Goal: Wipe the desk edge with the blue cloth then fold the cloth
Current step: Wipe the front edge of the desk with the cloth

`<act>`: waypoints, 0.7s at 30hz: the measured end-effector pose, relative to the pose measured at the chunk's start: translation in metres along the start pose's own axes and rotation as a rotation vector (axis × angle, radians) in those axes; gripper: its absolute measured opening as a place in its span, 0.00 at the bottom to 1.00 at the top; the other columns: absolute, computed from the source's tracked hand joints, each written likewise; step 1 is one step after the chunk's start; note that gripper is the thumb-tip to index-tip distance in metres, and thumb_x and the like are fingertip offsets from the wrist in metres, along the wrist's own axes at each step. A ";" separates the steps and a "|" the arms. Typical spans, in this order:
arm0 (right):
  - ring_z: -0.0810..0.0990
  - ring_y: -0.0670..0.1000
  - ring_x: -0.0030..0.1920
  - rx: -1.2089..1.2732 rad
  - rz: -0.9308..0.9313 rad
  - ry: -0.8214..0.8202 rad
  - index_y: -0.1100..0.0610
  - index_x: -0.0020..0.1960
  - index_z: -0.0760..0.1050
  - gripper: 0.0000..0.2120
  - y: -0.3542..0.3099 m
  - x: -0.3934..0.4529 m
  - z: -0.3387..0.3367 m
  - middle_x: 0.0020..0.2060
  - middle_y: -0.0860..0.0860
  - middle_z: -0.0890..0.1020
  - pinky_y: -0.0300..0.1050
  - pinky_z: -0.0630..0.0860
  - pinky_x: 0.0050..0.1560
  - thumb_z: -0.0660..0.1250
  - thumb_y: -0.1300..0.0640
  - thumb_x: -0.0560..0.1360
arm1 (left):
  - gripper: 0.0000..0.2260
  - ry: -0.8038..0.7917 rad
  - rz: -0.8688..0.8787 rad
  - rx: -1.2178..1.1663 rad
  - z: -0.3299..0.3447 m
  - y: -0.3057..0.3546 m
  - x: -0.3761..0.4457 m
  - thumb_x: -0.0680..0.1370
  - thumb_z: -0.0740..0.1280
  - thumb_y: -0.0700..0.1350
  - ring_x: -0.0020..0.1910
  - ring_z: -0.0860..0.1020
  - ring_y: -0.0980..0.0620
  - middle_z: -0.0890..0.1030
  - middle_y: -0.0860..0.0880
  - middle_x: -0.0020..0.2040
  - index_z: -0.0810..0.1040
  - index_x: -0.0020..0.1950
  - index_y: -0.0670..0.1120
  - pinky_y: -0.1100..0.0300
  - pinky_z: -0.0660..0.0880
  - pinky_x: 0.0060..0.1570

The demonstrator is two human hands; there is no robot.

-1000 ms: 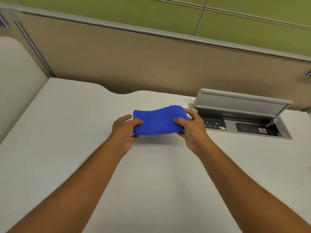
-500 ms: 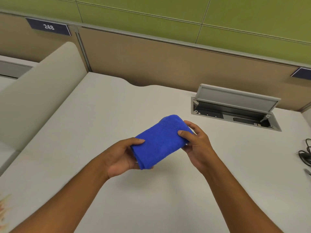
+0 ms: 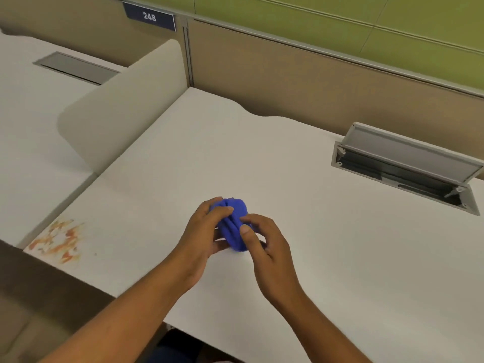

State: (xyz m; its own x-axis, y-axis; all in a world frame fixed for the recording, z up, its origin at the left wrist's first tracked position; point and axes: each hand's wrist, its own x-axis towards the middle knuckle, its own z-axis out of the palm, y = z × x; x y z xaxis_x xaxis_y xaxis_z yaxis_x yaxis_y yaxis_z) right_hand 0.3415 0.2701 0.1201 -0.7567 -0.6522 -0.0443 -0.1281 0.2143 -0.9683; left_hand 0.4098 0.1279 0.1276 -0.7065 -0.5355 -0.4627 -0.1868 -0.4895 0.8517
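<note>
The blue cloth [image 3: 234,224] is bunched into a compact wad just above the white desk [image 3: 327,258], near its middle. My left hand [image 3: 203,231] grips the wad from the left, fingers curled over its top. On the right side my right hand [image 3: 264,244] pinches it with thumb and fingertips. Part of the cloth is hidden behind both hands. An orange-red smear [image 3: 59,239] marks the desk's front left corner, by the edge, well to the left of my hands.
An open cable box [image 3: 403,166] with a raised grey lid is sunk into the desk at the right. A rounded beige divider [image 3: 120,106] separates this desk from the neighbouring one on the left. Tan partition panels [image 3: 301,79] run along the back.
The cloth went from a flat folded strip stretched between my hands to a tight wad held close. My view has swung left and back, and the stained corner has come into sight.
</note>
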 end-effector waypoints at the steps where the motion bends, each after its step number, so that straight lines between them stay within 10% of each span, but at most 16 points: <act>1: 0.79 0.38 0.63 -0.010 0.003 -0.001 0.45 0.63 0.80 0.12 -0.003 -0.001 0.006 0.61 0.38 0.81 0.30 0.75 0.58 0.63 0.45 0.83 | 0.15 0.025 0.016 -0.008 -0.007 0.000 -0.002 0.83 0.67 0.44 0.56 0.87 0.43 0.86 0.44 0.62 0.76 0.70 0.51 0.50 0.85 0.50; 8: 0.82 0.42 0.57 -0.177 -0.052 -0.043 0.44 0.64 0.79 0.10 -0.016 0.023 0.047 0.55 0.40 0.84 0.32 0.75 0.53 0.66 0.54 0.85 | 0.33 0.089 0.076 0.180 -0.065 0.010 0.002 0.65 0.71 0.48 0.61 0.82 0.52 0.77 0.52 0.68 0.70 0.71 0.54 0.53 0.81 0.58; 14: 0.63 0.36 0.78 -0.379 -0.015 -0.513 0.36 0.83 0.50 0.44 -0.041 0.087 0.085 0.79 0.36 0.64 0.25 0.64 0.67 0.75 0.42 0.78 | 0.50 -0.198 0.187 0.525 -0.147 0.055 0.025 0.61 0.77 0.57 0.53 0.84 0.55 0.77 0.60 0.62 0.55 0.78 0.72 0.57 0.85 0.47; 17: 0.74 0.41 0.73 -0.280 0.074 -0.646 0.38 0.82 0.58 0.44 -0.058 0.116 0.111 0.72 0.41 0.77 0.33 0.73 0.67 0.80 0.48 0.74 | 0.50 -0.269 0.256 0.518 -0.185 0.080 0.039 0.64 0.75 0.49 0.47 0.86 0.49 0.74 0.61 0.66 0.53 0.77 0.77 0.56 0.85 0.43; 21: 0.86 0.47 0.56 -0.188 0.005 -0.389 0.44 0.63 0.80 0.22 -0.071 0.135 0.155 0.55 0.44 0.87 0.42 0.83 0.54 0.82 0.51 0.72 | 0.45 -0.246 0.267 0.228 -0.226 0.097 0.060 0.65 0.83 0.47 0.55 0.87 0.45 0.76 0.51 0.69 0.66 0.74 0.71 0.52 0.83 0.52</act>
State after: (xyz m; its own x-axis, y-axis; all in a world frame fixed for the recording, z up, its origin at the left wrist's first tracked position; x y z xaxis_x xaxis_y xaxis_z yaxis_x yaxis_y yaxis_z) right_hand 0.3473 0.0543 0.1444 -0.4640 -0.8688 -0.1729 -0.2673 0.3234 -0.9077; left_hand 0.5035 -0.1075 0.1266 -0.8870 -0.4293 -0.1702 -0.1023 -0.1766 0.9790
